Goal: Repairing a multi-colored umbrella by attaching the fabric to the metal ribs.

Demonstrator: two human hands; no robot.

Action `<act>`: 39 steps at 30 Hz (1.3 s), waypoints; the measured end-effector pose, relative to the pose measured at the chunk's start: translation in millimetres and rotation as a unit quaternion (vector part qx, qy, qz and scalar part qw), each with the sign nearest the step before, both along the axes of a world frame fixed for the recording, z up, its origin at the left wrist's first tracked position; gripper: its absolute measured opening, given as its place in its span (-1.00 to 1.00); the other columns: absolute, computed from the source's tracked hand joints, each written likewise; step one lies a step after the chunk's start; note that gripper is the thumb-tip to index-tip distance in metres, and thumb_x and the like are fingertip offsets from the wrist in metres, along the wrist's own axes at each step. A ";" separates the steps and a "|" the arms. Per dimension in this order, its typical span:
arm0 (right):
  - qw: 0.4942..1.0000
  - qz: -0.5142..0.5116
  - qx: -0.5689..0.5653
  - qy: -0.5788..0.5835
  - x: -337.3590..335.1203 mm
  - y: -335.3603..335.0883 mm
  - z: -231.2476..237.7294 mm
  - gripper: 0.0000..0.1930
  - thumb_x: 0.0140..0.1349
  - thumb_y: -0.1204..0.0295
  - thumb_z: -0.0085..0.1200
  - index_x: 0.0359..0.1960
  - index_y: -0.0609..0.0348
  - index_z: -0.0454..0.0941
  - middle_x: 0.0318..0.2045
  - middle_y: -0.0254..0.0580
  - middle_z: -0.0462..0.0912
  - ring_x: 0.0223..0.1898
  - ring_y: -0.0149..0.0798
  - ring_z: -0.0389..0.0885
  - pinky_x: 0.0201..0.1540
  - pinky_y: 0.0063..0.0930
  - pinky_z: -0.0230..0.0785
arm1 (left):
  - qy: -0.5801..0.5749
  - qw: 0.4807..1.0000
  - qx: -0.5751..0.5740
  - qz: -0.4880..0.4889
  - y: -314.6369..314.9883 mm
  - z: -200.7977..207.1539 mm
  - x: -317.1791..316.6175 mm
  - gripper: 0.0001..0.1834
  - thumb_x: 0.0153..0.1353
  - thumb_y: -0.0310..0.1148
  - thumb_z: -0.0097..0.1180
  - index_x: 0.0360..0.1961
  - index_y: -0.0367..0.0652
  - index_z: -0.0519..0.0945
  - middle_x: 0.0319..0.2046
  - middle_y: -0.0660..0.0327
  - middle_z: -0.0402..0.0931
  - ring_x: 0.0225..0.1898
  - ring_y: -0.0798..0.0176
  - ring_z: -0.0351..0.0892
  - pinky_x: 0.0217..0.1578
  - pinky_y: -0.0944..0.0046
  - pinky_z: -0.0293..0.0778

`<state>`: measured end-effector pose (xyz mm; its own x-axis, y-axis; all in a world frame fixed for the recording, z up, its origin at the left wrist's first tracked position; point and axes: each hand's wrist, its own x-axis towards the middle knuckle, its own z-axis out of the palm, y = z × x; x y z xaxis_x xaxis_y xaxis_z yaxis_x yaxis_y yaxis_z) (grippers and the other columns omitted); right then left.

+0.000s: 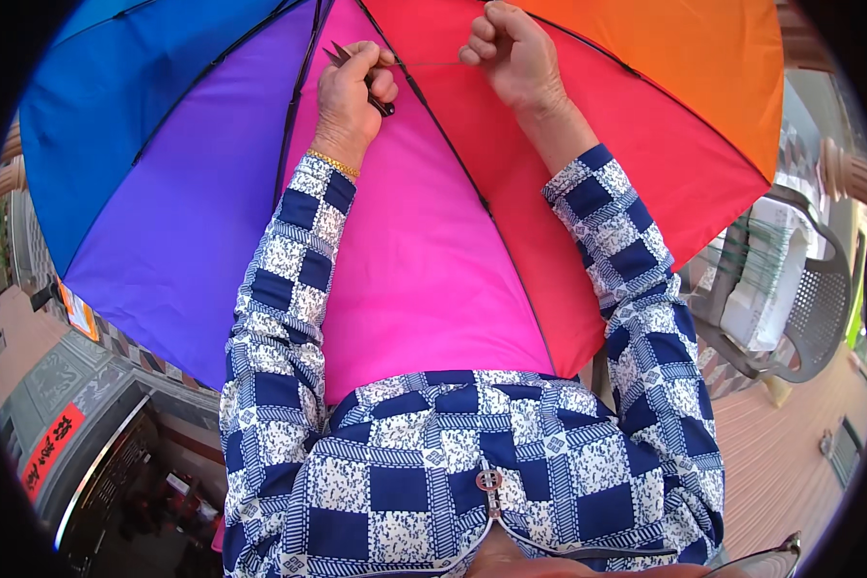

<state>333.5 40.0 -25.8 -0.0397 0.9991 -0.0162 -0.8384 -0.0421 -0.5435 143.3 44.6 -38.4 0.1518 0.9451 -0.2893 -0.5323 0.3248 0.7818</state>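
Observation:
A large umbrella canopy (414, 279) with blue, purple, pink, red and orange panels spreads open before me, its dark ribs (443, 128) showing. My left hand (352, 91), over the pink panel, is closed round small dark scissors (340, 56); their pointed blades stick out past the fingers and a black handle end shows below. A thin thread (432, 65) runs taut across a rib from the left fingers to my right hand (520, 60). That hand is closed in a pinch over the red panel, with the thread at its fingers.
On the right a grey plastic chair (828, 299) holds a white box (766, 289) with greenish strands across it. At lower left are a dark doorway (135, 491) and a red paper strip (52, 450). Tan paving or wall surface lies at lower right.

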 end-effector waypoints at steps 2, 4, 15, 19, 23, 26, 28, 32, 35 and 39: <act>0.993 0.050 0.106 -0.012 -2.9 -0.6 4.4 -0.95 0.20 0.43 -0.11 -0.36 0.09 0.37 -0.65 -0.36 0.34 -0.72 -0.45 0.24 -0.63 -0.57 0.20 | 0.010 1.000 0.013 -0.016 -0.8 1.6 -2.7 -0.89 0.16 -0.43 0.01 -0.47 -0.22 0.44 -0.59 0.25 0.40 -0.73 0.46 0.20 -0.68 0.40 0.18; 0.987 0.016 -0.009 -0.158 -3.3 -3.7 9.1 -0.96 0.18 0.45 -0.11 -0.37 0.11 0.37 -0.67 -0.35 0.34 -0.75 -0.45 0.22 -0.66 -0.59 0.18 | 0.042 0.999 0.028 -0.022 -1.8 2.9 -3.7 -0.89 0.15 -0.42 0.03 -0.48 -0.20 0.43 -0.61 0.28 0.37 -0.73 0.49 0.17 -0.69 0.42 0.14; 0.944 -0.099 -0.061 -0.309 -4.6 -2.1 15.8 -0.95 0.17 0.49 -0.10 -0.35 0.17 0.38 -0.71 -0.37 0.34 -0.79 -0.51 0.21 -0.75 -0.68 0.11 | 0.394 0.910 0.124 -0.029 0.2 3.1 8.3 -0.78 0.03 -0.38 0.23 -0.58 -0.14 0.40 -0.68 0.45 0.25 -0.67 0.55 0.18 -0.67 0.44 0.12; 0.944 -0.105 -0.055 -0.307 -4.3 -2.7 16.4 -0.94 0.17 0.48 -0.09 -0.35 0.18 0.38 -0.71 -0.38 0.35 -0.80 -0.51 0.22 -0.76 -0.68 0.12 | 0.508 0.849 0.140 -0.038 1.3 1.6 5.9 -0.74 -0.03 -0.33 0.27 -0.60 -0.15 0.40 -0.66 0.40 0.31 -0.62 0.47 0.28 -0.59 0.38 0.23; 0.948 -0.111 -0.061 -0.292 -4.5 -2.7 14.2 -0.94 0.18 0.48 -0.08 -0.35 0.19 0.38 -0.71 -0.38 0.34 -0.80 -0.50 0.22 -0.76 -0.67 0.13 | 0.566 0.810 0.146 -0.035 -4.3 7.1 11.0 -0.71 -0.06 -0.24 0.25 -0.55 -0.19 0.43 -0.62 0.25 0.47 -0.55 0.28 0.48 -0.46 0.23 0.40; 0.946 -0.115 -0.059 -0.297 -5.7 -2.8 13.7 -0.94 0.18 0.47 -0.07 -0.35 0.19 0.38 -0.71 -0.38 0.34 -0.80 -0.50 0.22 -0.77 -0.66 0.14 | 0.619 0.761 0.192 -0.024 -8.9 11.9 13.3 -0.73 -0.04 -0.24 0.24 -0.52 -0.19 0.44 -0.61 0.22 0.49 -0.52 0.21 0.52 -0.43 0.20 0.42; 0.947 -0.111 -0.071 -0.293 -7.0 -3.2 15.8 -0.93 0.19 0.47 -0.07 -0.35 0.19 0.38 -0.71 -0.38 0.34 -0.80 -0.50 0.22 -0.76 -0.66 0.14 | 0.599 0.779 0.182 -0.044 -7.9 11.9 7.9 -0.73 -0.03 -0.24 0.22 -0.49 -0.19 0.45 -0.59 0.21 0.51 -0.50 0.15 0.54 -0.41 0.16 0.42; 0.949 -0.113 -0.066 -0.286 -7.7 0.1 16.5 -0.94 0.19 0.47 -0.07 -0.35 0.18 0.38 -0.70 -0.38 0.34 -0.80 -0.51 0.22 -0.75 -0.66 0.15 | 0.617 0.764 0.177 -0.059 -7.3 15.8 9.9 -0.73 -0.02 -0.24 0.20 -0.42 -0.20 0.46 -0.54 0.17 0.53 -0.43 0.07 0.55 -0.37 0.10 0.43; 0.952 -0.116 -0.057 -0.277 -8.0 -0.1 20.5 -0.94 0.20 0.47 -0.07 -0.35 0.17 0.38 -0.70 -0.38 0.34 -0.79 -0.51 0.22 -0.74 -0.66 0.15 | 0.646 0.738 0.189 -0.049 -7.0 9.7 13.3 -0.72 -0.01 -0.25 0.19 -0.37 -0.20 0.46 -0.48 0.12 0.54 -0.37 0.01 0.55 -0.33 0.06 0.43; 0.957 -0.113 -0.047 -0.264 -16.7 -4.4 46.1 -0.94 0.20 0.46 -0.07 -0.34 0.16 0.38 -0.70 -0.39 0.33 -0.78 -0.52 0.21 -0.73 -0.65 0.15 | 0.680 0.702 0.210 -0.023 -7.0 3.3 16.2 -0.69 -0.01 -0.27 0.16 -0.29 -0.21 0.44 -0.37 0.05 0.52 -0.28 -0.06 0.53 -0.27 0.01 0.43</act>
